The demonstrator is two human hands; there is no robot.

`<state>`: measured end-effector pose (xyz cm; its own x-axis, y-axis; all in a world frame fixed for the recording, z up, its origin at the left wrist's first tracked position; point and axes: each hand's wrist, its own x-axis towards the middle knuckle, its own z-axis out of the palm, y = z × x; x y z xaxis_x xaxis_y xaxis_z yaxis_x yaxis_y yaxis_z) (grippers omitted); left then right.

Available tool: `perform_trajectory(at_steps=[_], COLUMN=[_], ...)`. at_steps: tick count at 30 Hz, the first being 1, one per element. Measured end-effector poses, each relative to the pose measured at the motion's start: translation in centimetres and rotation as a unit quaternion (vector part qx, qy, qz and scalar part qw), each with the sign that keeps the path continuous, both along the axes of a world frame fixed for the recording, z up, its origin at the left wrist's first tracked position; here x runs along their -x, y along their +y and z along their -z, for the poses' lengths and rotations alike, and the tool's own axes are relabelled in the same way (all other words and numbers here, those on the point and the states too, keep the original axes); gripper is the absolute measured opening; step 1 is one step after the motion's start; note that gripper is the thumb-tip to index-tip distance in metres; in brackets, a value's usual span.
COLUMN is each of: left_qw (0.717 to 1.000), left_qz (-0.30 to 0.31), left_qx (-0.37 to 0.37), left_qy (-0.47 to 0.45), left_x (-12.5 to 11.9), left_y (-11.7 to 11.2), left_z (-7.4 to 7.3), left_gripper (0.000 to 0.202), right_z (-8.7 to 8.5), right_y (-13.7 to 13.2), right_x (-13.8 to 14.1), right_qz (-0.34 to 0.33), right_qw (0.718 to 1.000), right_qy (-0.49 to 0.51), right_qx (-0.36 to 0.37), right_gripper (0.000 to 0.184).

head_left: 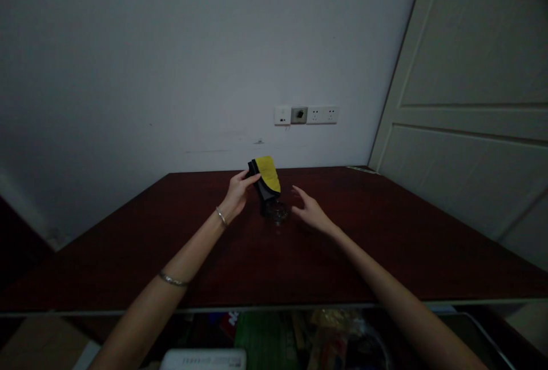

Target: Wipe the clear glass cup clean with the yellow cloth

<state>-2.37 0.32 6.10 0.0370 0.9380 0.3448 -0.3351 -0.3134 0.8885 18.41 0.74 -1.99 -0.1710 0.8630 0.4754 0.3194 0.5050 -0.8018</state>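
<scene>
A folded cloth (268, 175), yellow on one face and grey with black edging, hangs above the table. My left hand (238, 192) pinches its left edge between thumb and fingers. Just below the cloth's lower end sits a small round clear glass dish (278, 212) on the dark red tabletop (240, 267); its exact kind is hard to make out in the dim light. To the right of the glass, my right hand (311, 212) is held with its fingers apart and nothing in them. It appears close to the glass without gripping it.
Behind the table rises a white wall with sockets and a switch panel (306, 115). A pale panelled door (471, 107) stands at the right. Below the table's front edge lie a white box (203, 360), a green item (265, 341) and plastic-wrapped things (336, 330).
</scene>
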Motion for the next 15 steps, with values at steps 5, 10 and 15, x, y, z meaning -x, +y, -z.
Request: perform_trajectory(at_steps=[5,10,15], left_qw=[0.999,0.993,0.972], left_qz=[0.003,0.021,0.051], left_qx=[-0.010,-0.060,-0.045], left_qy=[0.045,0.096,0.226], left_x=[-1.4,-3.1,-2.2], left_y=[0.4,0.3,1.4], left_z=[1.6,2.3,3.0], left_gripper=[0.039,0.040,0.057], right_z=[-3.7,-4.5,-3.7], right_y=[-0.7,-0.6,0.6], right_x=[1.8,3.6,2.3], right_qz=[-0.073,-0.047,0.012], right_qw=[0.977,0.975,0.964], right_qy=[0.189,0.211,0.261], right_qx=[0.072,0.041,0.037], right_gripper=[0.042,0.044,0.037])
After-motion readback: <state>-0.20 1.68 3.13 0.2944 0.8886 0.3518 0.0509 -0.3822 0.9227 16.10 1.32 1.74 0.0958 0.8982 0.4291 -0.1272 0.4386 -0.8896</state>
